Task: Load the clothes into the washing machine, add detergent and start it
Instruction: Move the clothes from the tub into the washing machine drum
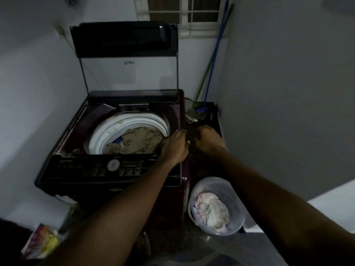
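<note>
Reaching fwd, both arms stretch over the machine's right edge. Nearest, a clear bucket [238, 206] on the floor holds a pale cloth [211, 212]. Left hand [175, 147] & right hand [208, 140] have fingers curled, gripping a dark garment [191, 136] btwn them, just right of the drum. Washing machine [113, 167] stands w/ lid [124, 38] raised; beige clothes [140, 141] lie inside the white drum [123, 123].

Dim corner of pale walls [288, 73], a barred window [184, 14] above, broom handles [213, 60] leaning.
</note>
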Tool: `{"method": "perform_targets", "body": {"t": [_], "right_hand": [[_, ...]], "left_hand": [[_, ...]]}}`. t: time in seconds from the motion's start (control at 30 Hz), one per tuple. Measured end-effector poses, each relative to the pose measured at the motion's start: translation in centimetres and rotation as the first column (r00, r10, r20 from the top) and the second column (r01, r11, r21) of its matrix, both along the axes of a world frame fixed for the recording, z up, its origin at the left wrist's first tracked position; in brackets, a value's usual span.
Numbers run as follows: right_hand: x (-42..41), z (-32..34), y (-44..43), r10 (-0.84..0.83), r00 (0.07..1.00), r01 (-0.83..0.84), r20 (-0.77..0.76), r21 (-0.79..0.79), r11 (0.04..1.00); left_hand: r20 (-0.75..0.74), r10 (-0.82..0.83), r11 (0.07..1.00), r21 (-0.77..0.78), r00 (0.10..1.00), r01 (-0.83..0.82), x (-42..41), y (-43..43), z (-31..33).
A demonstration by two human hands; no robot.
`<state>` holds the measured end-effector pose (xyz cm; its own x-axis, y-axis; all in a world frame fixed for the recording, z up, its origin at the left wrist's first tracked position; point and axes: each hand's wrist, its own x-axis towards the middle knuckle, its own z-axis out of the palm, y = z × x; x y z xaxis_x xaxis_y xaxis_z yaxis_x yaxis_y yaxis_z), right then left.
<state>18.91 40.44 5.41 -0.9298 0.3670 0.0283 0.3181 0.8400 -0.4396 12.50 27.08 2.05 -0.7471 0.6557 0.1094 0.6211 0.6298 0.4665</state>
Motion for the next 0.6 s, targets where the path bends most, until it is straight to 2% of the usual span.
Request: {"method": "perform_targets", "body": {"t": [0.13,0.27,0.43,0.6], "right_hand": [[3.6,-1.4,2.6,-0.055,0.998,0.056,0.018,-0.032,0.998],[6.4,-3.9,4.3,-0.148,0.988,0.151,0.039,-0.107,0.983],[8.9,-7.3,5.7,-0.275,0.959,0.283,0.067,-0.188,0.94],[11.4,-9.7,6.3,-0.329,0.94,0.341,0.093,-0.222,0.913]], "left_hand": [[-0.036,-0.053,0.997,-0.056,0.998,0.051,3.0,2.4,-1.0],[-0.036,-0.189,0.979,-0.085,0.981,0.186,4.9,4.4,-2.6],[0.036,-0.254,0.959,-0.118,0.966,0.257,5.8,6.8,-4.9],[0.09,-0.278,0.951,-0.117,0.956,0.287,6.9,7.9,-7.2]]}}
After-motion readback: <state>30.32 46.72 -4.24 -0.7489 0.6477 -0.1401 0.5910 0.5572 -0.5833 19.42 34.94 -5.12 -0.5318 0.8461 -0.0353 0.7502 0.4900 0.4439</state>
